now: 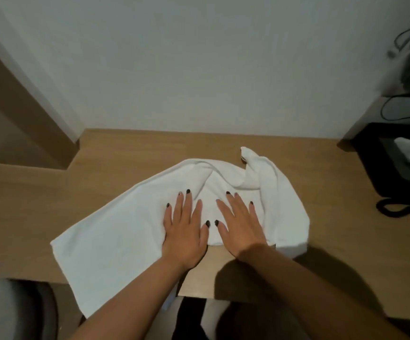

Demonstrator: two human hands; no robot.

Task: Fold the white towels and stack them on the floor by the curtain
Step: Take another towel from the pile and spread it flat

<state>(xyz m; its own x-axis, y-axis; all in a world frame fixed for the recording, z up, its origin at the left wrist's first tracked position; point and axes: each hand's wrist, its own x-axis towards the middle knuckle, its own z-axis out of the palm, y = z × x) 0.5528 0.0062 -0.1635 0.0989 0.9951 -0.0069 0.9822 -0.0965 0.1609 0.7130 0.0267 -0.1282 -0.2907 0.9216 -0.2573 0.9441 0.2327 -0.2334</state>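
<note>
Both hands, left hand (183,231) and right hand (242,225), lie flat with fingers spread on my rumpled white cotton towel (115,241), mid-frame on the light wooden desk (130,153).

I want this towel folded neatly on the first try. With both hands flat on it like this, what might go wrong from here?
1. The white towel hangs over the near edge of the wooden desk on the left; its weight may drag it off when the left hand and right hand lift.
2. The far right corner is bunched and twisted, so a fold made now would likely trap creases.
3. The black box and cables sit near that corner and could snag it.
</note>
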